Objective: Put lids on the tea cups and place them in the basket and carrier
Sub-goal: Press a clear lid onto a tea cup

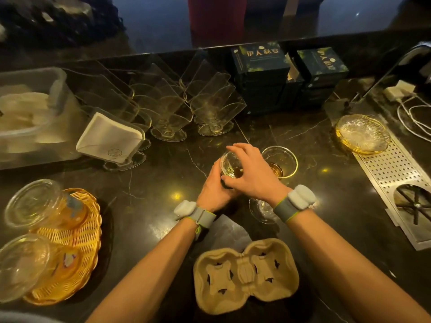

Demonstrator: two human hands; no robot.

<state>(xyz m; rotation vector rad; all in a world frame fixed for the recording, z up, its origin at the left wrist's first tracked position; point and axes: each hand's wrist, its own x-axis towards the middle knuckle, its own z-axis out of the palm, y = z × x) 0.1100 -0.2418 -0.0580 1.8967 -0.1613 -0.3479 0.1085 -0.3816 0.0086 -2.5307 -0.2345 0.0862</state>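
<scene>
Here the left hand [213,190] grips the cup [229,167] while the right hand [253,173], fingers curled, presses its lid [229,162].

A dark marble counter [291,136] with pale veins gleams under dim, warm light.

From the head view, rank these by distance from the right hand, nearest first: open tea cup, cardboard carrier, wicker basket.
From the right hand:
1. Open tea cup, just right of it.
2. Cardboard carrier, near edge, below the wrists.
3. Wicker basket, far left.

basket [77,257] far left with two cups — carrier [246,275] near, before both hands
</scene>
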